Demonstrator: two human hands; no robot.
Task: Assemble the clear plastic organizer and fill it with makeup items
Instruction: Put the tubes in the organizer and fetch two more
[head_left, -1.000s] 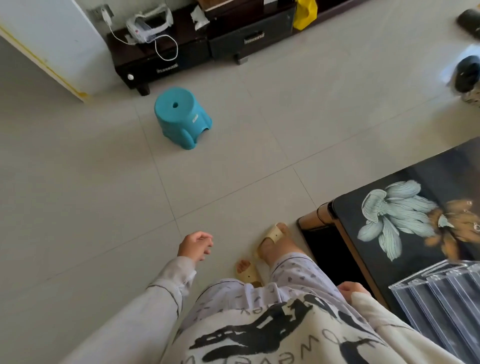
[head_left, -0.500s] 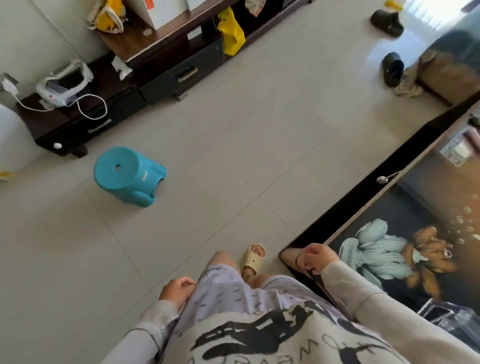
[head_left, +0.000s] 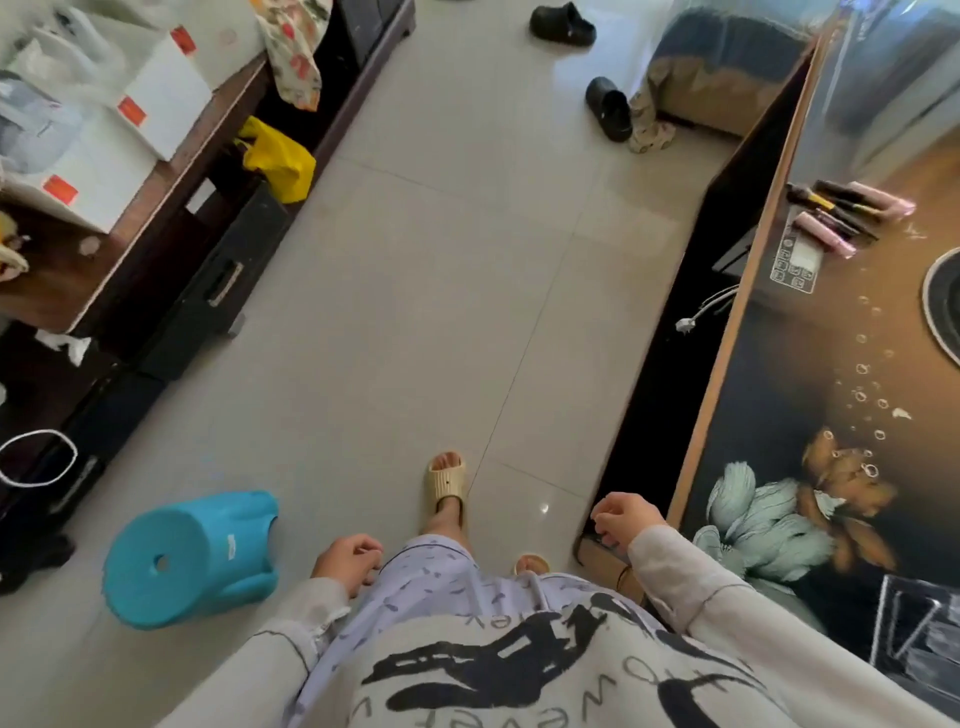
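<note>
In the head view, the person stood on the pale tiled floor (head_left: 415, 291), looking down past a printed top and patterned trousers. The left hand (head_left: 348, 564) hung at about 7 o'clock beside the thigh, fingers loosely curled around nothing. The right hand (head_left: 626, 519) hung at about 5 o'clock over the near corner of the dark table (head_left: 769, 395), its fingers likewise loosely bent and empty; whether it touched the corner could not be told.

The clear plastic organizer (head_left: 919, 631) lay on the table at the 4 o'clock edge of the frame, cut off by the border and well apart from both hands. The makeup items (head_left: 844, 213), pink tubes and dark pencils in a small heap, lay on the same table up at 2 o'clock, far from the organizer.

A teal stool (head_left: 192, 558) lay tipped on its side at 8 o'clock, near the left hand. One foot in a cream slipper (head_left: 447, 483) stood at 6 o'clock. A low dark cabinet (head_left: 208, 244) ran along 9 to 11 o'clock, bearing white boxes (head_left: 161, 98), with a yellow bag (head_left: 278, 158) tucked in its shelf. Two black shoes (head_left: 608, 109) sat at 1 o'clock.
</note>
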